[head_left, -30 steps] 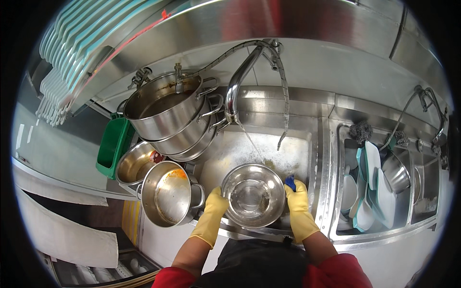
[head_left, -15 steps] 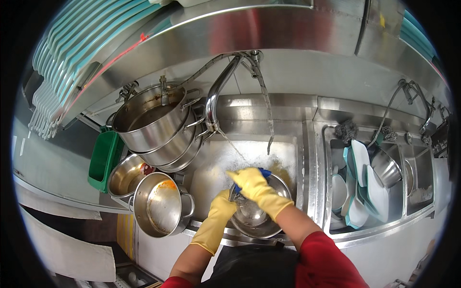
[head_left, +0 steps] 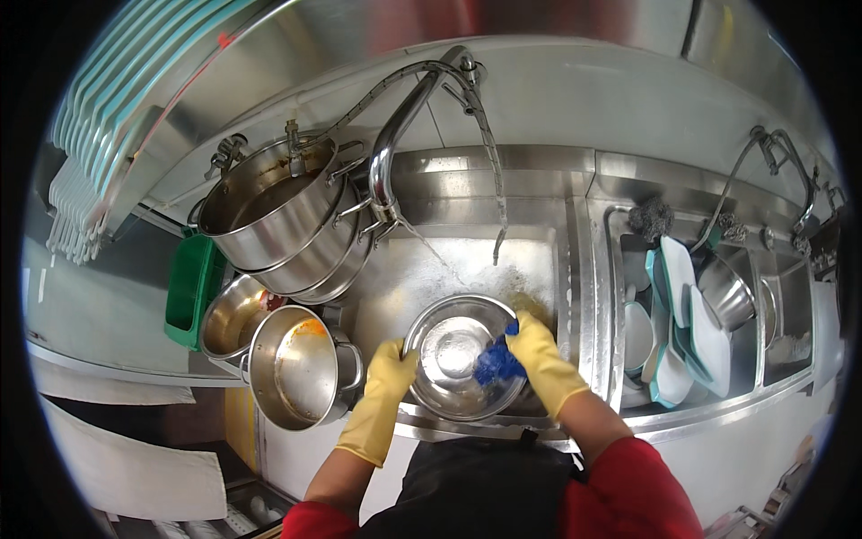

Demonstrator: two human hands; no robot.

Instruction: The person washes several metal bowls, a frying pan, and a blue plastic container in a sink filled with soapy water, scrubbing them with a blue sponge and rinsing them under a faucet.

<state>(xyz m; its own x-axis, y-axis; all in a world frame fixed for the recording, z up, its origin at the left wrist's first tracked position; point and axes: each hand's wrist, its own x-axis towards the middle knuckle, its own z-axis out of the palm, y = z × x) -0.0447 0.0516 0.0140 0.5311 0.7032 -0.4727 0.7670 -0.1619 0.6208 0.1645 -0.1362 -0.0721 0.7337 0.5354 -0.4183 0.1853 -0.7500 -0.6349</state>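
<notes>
Currently, stainless mixing bowl (head_left: 451, 352) sits low in the sink (head_left: 516, 249), round, no long axis. Left gloved hand (head_left: 390, 370) at its nine o'clock, gripping the rim. Right gloved hand (head_left: 538, 352) at three o'clock, fingers closed on blue scrub cloth (head_left: 496, 364); cloth reaches eight-to-nine o'clock from that nearer hand, over the bowl's inner wall, contact unclear. Chrome tap (head_left: 382, 162) toward eleven.

Lettering, numbers, signs — none legible

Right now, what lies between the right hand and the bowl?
In the head view, a blue cloth held by the right hand lies there, over the bowl.
</notes>
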